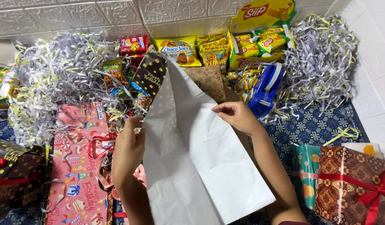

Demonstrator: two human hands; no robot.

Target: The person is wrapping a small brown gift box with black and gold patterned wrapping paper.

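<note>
A large sheet of wrapping paper [192, 158], white on the side facing me and black with gold dots on its folded-over top corner, stands in the middle of the view. My left hand [127, 146] grips its left edge. My right hand [238, 116] pinches a fold on the paper's right side. A brown patterned box [209, 81] sits just behind the sheet, partly hidden by it.
Piles of shredded paper [55, 75] lie at left and right. Snack packets [178, 49] line the wall. A blue tape dispenser [265, 89] sits right of the box. Pink birthday wrapping paper [75, 175] lies left; a wrapped gift with red ribbon [355, 187] sits at right.
</note>
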